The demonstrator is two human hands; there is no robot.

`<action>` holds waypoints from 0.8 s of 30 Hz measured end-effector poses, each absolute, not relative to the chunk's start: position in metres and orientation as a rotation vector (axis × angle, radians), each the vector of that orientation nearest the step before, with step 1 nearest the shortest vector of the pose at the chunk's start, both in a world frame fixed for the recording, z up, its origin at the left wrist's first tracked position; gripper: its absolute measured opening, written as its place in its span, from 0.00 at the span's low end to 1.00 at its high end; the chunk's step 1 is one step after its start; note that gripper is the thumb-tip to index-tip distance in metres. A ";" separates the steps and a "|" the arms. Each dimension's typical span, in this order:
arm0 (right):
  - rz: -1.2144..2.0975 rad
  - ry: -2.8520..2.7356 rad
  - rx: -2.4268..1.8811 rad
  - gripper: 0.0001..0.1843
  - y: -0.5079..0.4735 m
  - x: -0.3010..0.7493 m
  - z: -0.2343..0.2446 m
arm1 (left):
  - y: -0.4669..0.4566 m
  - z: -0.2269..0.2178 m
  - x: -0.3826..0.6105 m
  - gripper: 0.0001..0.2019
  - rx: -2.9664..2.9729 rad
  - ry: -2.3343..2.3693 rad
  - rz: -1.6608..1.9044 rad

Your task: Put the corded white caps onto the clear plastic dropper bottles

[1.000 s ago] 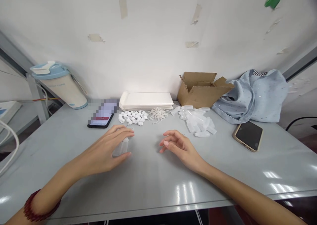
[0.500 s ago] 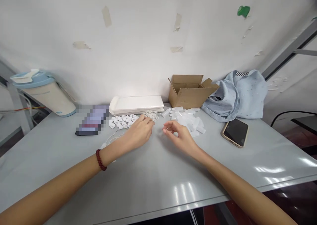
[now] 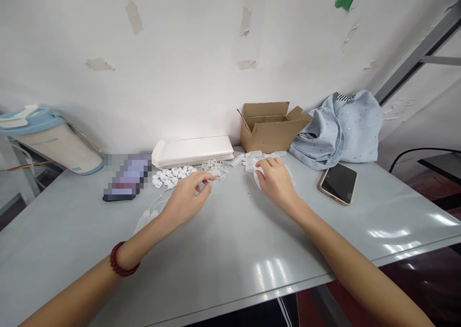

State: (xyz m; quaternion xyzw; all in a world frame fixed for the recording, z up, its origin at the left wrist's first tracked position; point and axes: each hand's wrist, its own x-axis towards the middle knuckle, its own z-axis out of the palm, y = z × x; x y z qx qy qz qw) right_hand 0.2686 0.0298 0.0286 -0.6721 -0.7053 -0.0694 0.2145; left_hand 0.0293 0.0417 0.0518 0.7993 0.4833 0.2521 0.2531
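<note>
My left hand (image 3: 187, 197), wearing a dark red bead bracelet (image 3: 122, 260), is above the table with thumb and index tips close together. Whatever may be between those tips is too small to name. It is close to a tangle of white cords (image 3: 215, 167) and a heap of small white plastic pieces (image 3: 172, 175). My right hand (image 3: 276, 180) reaches down into a pile of translucent plastic pieces (image 3: 253, 154), its fingers curled and partly covering them. What its fingertips grip is hidden. Translucent pieces with cords (image 3: 144, 219) lie beside my left wrist.
Behind the heaps stand a stack of white paper sleeves (image 3: 194, 149) and an open cardboard box (image 3: 272, 135). A light blue cloth bag (image 3: 356, 125) and a phone (image 3: 338, 184) are to the right. A blurred-screen phone (image 3: 129, 175) and a blue-lidded tumbler (image 3: 61, 144) are left.
My left hand has drawn back from the cord tangle toward the left. My right hand has moved right and onto the translucent pieces. The view has shifted slightly.
</note>
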 end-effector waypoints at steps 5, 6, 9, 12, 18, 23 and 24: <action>-0.213 -1.902 -1.926 0.09 0.034 0.281 0.031 | 0.024 0.054 0.017 0.11 1.910 1.357 0.818; -0.218 -1.893 -1.931 0.09 0.035 0.283 0.031 | 0.021 0.052 0.015 0.10 1.885 1.346 0.857; -0.213 -1.879 -1.929 0.08 0.037 0.287 0.031 | 0.014 0.047 0.011 0.08 1.822 1.285 0.975; -0.187 -1.895 -1.905 0.07 0.037 0.288 0.030 | 0.010 0.045 0.012 0.06 1.718 1.227 1.078; -0.198 -1.965 -1.814 0.06 0.035 0.283 0.028 | 0.007 0.045 0.016 0.05 1.530 1.055 1.249; -0.322 -2.068 -1.854 0.07 0.031 0.273 0.025 | 0.008 0.046 0.014 0.06 1.383 0.988 1.378; -0.356 -2.084 -1.884 0.07 0.030 0.272 0.025 | 0.009 0.046 0.014 0.06 1.349 0.967 1.397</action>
